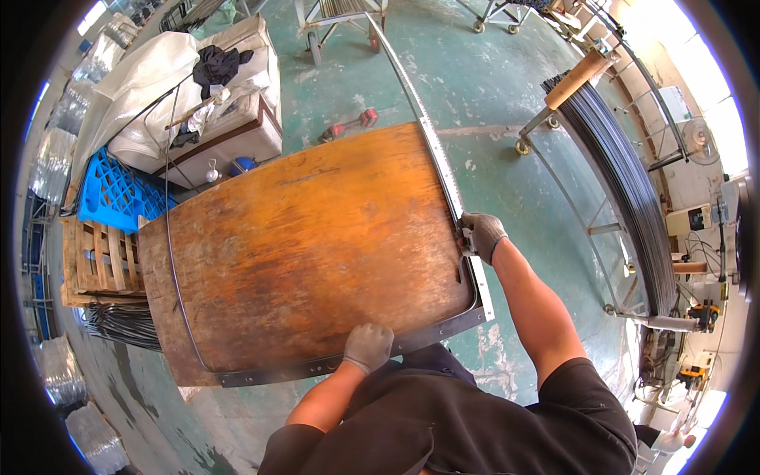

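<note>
A worn wooden tabletop (317, 245) lies before me, with a dark metal strip (293, 372) along its near edge. My left hand (369, 347), in a grey glove, rests at that near edge with curled fingers; what lies under them is hidden. At the right edge, my gloved right hand (483, 236) is closed round a small dark metal piece (462, 237), whose kind I cannot make out. Beside it runs a long, pale metal rail (431, 146) with a row of holes. A thin bent metal rod (176, 289) crosses the tabletop's left part and turns along the near strip.
A blue plastic crate (115, 190) sits on a wooden pallet (99, 261) at left, near a covered pale block (229, 131). Red dumbbells (348, 125) lie on the green floor beyond. At right, a wheeled rack (602, 228) carries many dark rods (621, 190).
</note>
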Available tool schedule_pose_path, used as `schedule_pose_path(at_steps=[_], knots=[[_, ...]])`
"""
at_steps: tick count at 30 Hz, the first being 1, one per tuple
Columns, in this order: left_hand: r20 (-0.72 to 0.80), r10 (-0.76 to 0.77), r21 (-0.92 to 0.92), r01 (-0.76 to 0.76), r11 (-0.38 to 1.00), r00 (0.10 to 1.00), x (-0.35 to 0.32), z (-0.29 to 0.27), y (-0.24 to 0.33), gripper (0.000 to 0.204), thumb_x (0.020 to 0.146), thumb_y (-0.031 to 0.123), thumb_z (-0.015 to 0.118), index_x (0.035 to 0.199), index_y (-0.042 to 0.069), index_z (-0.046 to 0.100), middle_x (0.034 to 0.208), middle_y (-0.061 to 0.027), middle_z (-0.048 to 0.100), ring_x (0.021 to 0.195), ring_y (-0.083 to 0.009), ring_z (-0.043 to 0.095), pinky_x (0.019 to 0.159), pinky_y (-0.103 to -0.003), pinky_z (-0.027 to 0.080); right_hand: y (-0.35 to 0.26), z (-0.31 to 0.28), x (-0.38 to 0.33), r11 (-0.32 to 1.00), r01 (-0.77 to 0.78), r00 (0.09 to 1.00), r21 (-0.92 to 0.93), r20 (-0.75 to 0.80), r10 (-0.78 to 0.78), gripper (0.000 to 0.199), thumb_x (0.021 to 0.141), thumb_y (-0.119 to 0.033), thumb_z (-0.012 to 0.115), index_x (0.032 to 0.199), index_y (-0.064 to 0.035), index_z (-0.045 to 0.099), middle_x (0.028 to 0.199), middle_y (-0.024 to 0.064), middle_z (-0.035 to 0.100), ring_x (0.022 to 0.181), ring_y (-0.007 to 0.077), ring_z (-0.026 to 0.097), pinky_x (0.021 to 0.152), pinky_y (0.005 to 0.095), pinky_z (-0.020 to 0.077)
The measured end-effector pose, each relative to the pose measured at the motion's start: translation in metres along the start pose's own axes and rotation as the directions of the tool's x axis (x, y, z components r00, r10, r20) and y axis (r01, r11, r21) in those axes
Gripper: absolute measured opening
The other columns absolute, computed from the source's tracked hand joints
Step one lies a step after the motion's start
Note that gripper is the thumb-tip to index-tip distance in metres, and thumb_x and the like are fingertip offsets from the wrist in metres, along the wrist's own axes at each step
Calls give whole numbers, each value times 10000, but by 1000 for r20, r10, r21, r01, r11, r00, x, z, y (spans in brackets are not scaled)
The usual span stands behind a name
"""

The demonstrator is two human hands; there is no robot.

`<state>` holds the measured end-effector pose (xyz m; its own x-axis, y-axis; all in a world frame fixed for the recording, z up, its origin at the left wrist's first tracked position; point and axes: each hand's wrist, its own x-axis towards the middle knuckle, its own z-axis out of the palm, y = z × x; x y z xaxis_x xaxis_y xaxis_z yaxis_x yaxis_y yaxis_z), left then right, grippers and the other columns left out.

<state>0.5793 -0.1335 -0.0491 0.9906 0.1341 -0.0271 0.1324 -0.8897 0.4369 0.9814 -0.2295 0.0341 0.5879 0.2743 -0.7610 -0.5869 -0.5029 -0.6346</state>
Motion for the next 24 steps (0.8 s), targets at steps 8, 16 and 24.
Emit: schedule_pose_path(at_steps=[8,16,24], knots=[[-18,7,1,-7,1000,1000,0,0,0,126,902,200,693,817,121,644,761,-116,668,746,-349,700,674,-520,553,-1,-2,6,1000,23,1000,16,13,-23,256,1091,-300,683,990,-67,702,846,75,689,649,213,665,560,409,555],[0,3,1,-3,1000,1000,0,1,0,116,899,204,688,820,121,666,787,-119,693,763,-349,710,694,-522,558,-1,0,3,1000,0,1000,25,2,0,252,1101,-306,676,1000,-76,695,853,67,683,654,207,655,568,407,544],[-6,9,11,-9,1000,1000,-1,2,-1,127,902,202,695,817,115,657,771,-121,680,746,-351,705,676,-519,558,1,0,2,1000,6,1000,18,2,-7,222,1084,-279,675,1002,-74,695,854,64,684,644,205,649,570,405,550]])
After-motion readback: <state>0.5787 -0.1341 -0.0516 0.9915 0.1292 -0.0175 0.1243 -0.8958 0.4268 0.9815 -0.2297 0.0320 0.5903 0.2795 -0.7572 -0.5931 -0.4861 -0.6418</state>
